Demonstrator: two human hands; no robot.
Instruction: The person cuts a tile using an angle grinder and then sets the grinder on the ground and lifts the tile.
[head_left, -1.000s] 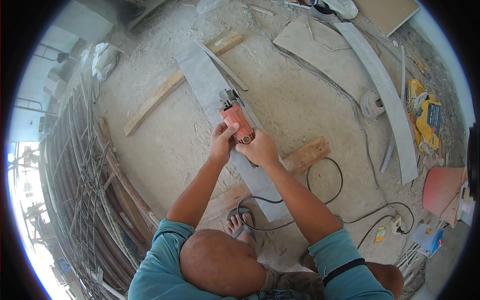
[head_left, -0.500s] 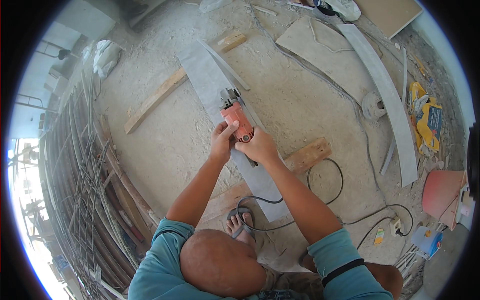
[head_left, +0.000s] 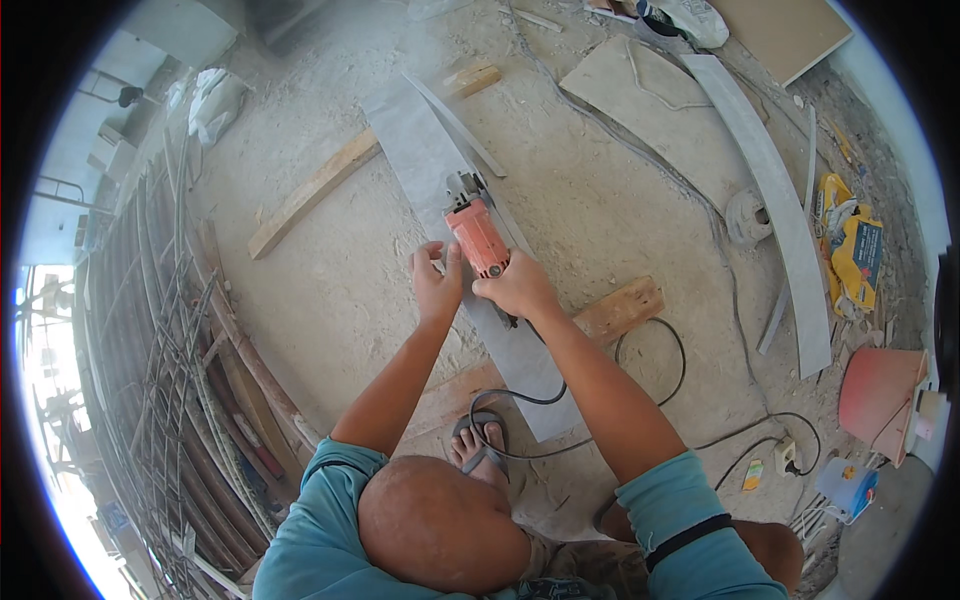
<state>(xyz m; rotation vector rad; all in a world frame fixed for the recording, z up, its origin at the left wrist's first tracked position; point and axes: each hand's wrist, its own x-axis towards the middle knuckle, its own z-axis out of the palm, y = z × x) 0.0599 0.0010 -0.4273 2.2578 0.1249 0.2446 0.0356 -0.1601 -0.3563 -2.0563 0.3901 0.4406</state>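
Note:
A red corded angle grinder [head_left: 477, 237] rests over a long grey board [head_left: 425, 170], its metal head pointing away from me. My right hand [head_left: 520, 286] is closed around the rear of its body. Just left of the grinder, my left hand [head_left: 437, 285] has its fingers apart and holds nothing; whether its thumb brushes the tool I cannot tell. A narrow strip [head_left: 455, 125] lies at an angle along the board's right edge. The board lies across two timber pieces, a far one [head_left: 315, 195] and a near one [head_left: 625, 308]. The grinder's disc is hidden.
A black cord [head_left: 683, 365] loops by my right forearm toward a white socket [head_left: 787, 455]. To the right are a curved-looking grey panel [head_left: 775, 190], a yellow bag [head_left: 850, 245] and a red bucket [head_left: 880, 400]. Metal bars and poles [head_left: 180, 380] are piled on the left. Dust hangs at the far side.
My left hand has let go of the grinder and moved slightly left and down, its fingers spreading. My right hand keeps hold of the grinder, which has barely shifted.

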